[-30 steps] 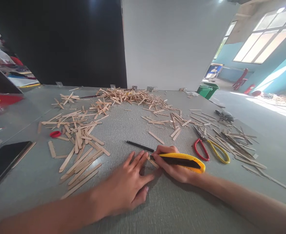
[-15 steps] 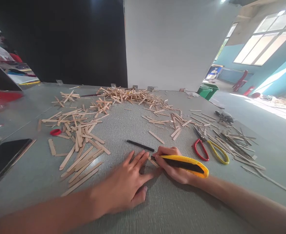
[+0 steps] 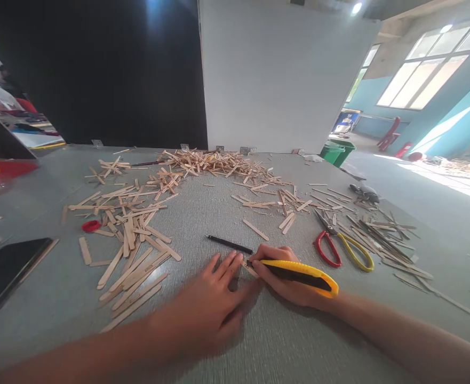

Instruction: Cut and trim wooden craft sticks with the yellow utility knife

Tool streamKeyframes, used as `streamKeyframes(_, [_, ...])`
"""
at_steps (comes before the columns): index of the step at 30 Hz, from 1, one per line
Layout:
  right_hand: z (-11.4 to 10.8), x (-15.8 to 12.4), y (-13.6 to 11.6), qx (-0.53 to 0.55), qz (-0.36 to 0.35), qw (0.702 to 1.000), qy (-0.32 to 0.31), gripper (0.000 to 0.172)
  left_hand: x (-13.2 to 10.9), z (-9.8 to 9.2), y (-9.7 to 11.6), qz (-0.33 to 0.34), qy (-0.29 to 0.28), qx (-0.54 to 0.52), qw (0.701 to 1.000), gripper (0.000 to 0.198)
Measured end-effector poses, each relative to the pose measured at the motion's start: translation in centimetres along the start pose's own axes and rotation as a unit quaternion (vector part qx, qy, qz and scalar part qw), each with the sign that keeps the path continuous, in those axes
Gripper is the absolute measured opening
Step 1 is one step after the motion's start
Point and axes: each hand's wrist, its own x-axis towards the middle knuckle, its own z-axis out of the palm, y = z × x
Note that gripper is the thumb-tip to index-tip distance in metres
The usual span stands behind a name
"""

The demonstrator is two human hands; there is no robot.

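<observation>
- Clamping the right grip (image 3: 286,290) round the yellow utility knife (image 3: 296,273), had fingers and thumb near the black front end, with the handle's back end over the wrist.
- Had the left grip (image 3: 214,296) laid flat, fingers stretched forward and closed on nothing; could not make out the blurred thumb.
- Had the small wooden stick (image 3: 251,270) on the surface (image 3: 194,213) between both grips, beside the left fingertips and at the knife's front end.
- Judged the stick light, thin and stiff, likely to split along the grain or skid; best pressed flat near one end.
- Judged the knife light and rigid, best held behind the blade.
- Saw the black pen (image 3: 230,244) just beyond both grips.
</observation>
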Motion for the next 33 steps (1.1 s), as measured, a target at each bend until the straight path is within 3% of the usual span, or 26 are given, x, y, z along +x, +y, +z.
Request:
streamKeyframes(6, [0.2, -0.1, 0.2, -0.027, 0.003, 1.0, 0.007, 0.023, 0.0, 0.3, 0.0, 0.005, 0.014, 0.015, 1.0, 0.072])
streamKeyframes(13, [0.1, 0.0, 0.3, -0.038, -0.007, 0.999, 0.004, 0.023, 0.0, -0.4, -0.1, -0.008, -0.022, -0.019, 1.0, 0.063])
streamKeyframes(15, [0.1, 0.0, 0.4, -0.036, -0.014, 0.999, 0.007, 0.023, -0.2, 0.1, -0.4, -0.014, 0.015, -0.056, 0.998, 0.06])
streamKeyframes(17, [0.1, -0.2, 0.5, -0.029, -0.021, 0.999, 0.009, 0.024, -0.3, 0.8, -0.8, -0.047, 0.101, -0.119, 0.987, 0.051])
streamKeyframes(19, [-0.1, -0.4, 0.6, -0.019, -0.034, 0.999, 0.005, 0.022, -0.2, 1.2, -1.1, -0.123, 0.195, -0.189, 0.954, 0.039])
streamKeyframes(21, [-0.2, -0.5, 0.6, -0.003, -0.058, 0.998, -0.01, 0.018, 0.1, 1.1, -1.3, -0.211, 0.23, -0.257, 0.915, 0.033])
streamKeyframes(23, [-0.5, -0.5, 0.5, 0.031, -0.084, 0.995, -0.046, 0.013, 0.4, 0.5, -1.4, -0.258, 0.196, -0.319, 0.891, 0.037])
streamKeyframes(26, [-0.7, -0.4, 0.4, 0.082, -0.113, 0.985, -0.1, 0.014, 0.9, -0.3, -1.5, -0.268, 0.131, -0.376, 0.877, 0.039])
streamKeyframes(33, [-0.4, -0.1, 1.8, 0.107, -0.131, 0.979, -0.113, 0.016, 1.2, -0.3, -2.2, -0.26, 0.117, -0.412, 0.865, 0.038])
